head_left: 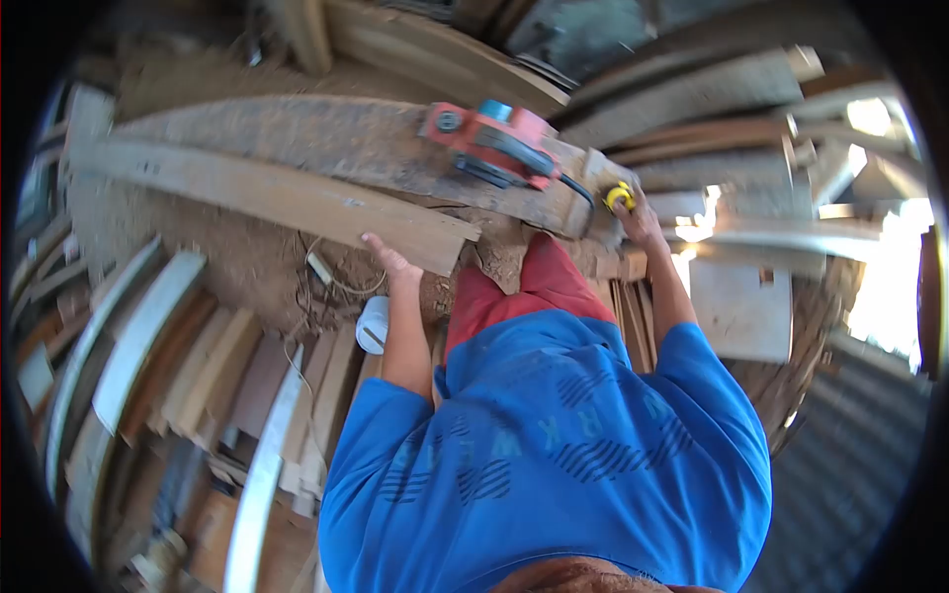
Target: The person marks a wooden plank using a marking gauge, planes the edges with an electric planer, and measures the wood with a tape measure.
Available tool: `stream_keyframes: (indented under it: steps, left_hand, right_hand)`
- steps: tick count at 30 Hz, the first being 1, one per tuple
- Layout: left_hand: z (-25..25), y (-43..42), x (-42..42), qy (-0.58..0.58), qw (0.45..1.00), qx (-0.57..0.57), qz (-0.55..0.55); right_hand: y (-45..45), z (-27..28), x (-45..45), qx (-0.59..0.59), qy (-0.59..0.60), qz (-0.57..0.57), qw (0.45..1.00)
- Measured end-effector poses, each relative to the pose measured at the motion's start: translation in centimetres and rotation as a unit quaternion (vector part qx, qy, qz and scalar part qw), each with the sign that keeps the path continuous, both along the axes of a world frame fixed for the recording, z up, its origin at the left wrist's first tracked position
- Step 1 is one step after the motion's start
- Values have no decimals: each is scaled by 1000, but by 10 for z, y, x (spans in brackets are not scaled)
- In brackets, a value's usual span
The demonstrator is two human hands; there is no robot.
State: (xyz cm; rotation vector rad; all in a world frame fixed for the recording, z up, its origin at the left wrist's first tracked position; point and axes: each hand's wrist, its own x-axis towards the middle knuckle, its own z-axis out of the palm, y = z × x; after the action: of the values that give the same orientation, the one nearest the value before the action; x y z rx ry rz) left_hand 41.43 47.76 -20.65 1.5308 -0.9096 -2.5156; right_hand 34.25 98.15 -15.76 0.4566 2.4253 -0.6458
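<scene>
My left hand point(392, 265) is at the near edge of a long pale wooden plank point(267, 198), close to its right end. A digit lies over the plank's edge, and the other fingers are partly hidden. In my right hand point(643, 219) is a yellow tape measure point(620, 195), held near the right end of a thick, worn wooden beam point(346, 143). A red electric planer point(494, 143) with a black handle and cord rests on that beam, between my two hands and farther away.
Several boards point(208, 366) lean or lie at the left. More timber point(692, 104) is stacked at the far right. A white cup-like container point(373, 324) stands by my left forearm, with a thin cable point(341, 287) on the dirt floor. Corrugated metal point(840, 465) lies at the lower right.
</scene>
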Motion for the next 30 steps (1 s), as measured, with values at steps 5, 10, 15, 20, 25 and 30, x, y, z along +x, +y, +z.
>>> stream_keyframes:
  steps: [5,10,15,20,25,30]
  left_hand:
    - [7,-3,0,40,997,29,-58]
    - [11,1,-13,23,996,26,-76]
    - [16,13,-35,11,998,5,-67]
    - [9,19,-46,11,998,34,-55]
    - [15,24,-47,-47,998,-19,-36]
    - [8,22,-44,-72,997,5,-6]
  right_hand:
    - [-7,8,52,8,113,-222,968]
    - [6,4,132,-17,114,-270,956]
    - [-28,31,171,19,112,-216,970]
    - [-113,84,70,-21,274,-65,959]
    - [-183,97,-53,-80,282,92,952]
    - [-205,52,-93,-180,168,147,958]
